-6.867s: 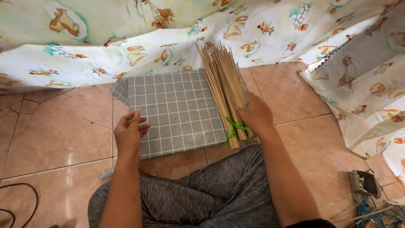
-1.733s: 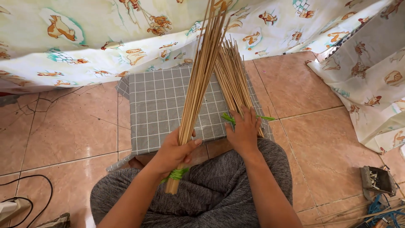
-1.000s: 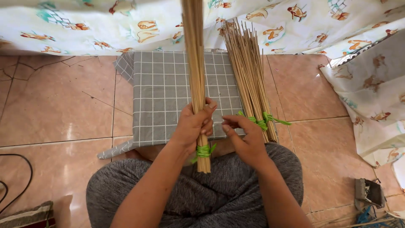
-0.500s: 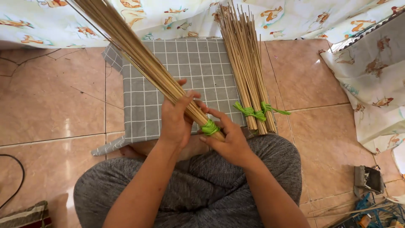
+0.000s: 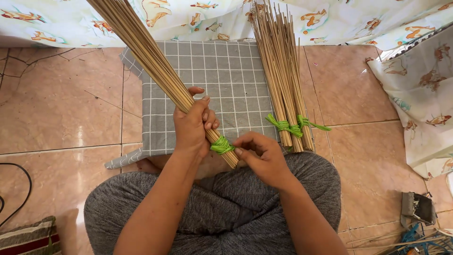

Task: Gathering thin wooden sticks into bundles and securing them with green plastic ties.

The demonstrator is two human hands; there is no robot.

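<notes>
My left hand (image 5: pixel 191 125) grips a bundle of thin bamboo sticks (image 5: pixel 146 54) that slants up to the upper left. A green tie (image 5: pixel 221 145) binds the bundle near its lower end. My right hand (image 5: pixel 262 158) sits just right of that tie, its fingertips pinching at the green string. Two more tied stick bundles (image 5: pixel 282 80) lie on the right side of a grey checked cloth (image 5: pixel 226 80), each bound with a green knot (image 5: pixel 285 126).
I sit cross-legged in grey trousers (image 5: pixel 222 208) on a tan tiled floor (image 5: pixel 61 113). A patterned pale sheet (image 5: pixel 415 80) hangs behind and to the right. A black cable (image 5: pixel 19 189) lies at the left, and a small metal box (image 5: pixel 417 208) with clutter sits at the lower right.
Earlier, the left hand lifted one bundle off the cloth and held it upright. Since then it has tilted to the upper left, and the right hand has come to its green tie.
</notes>
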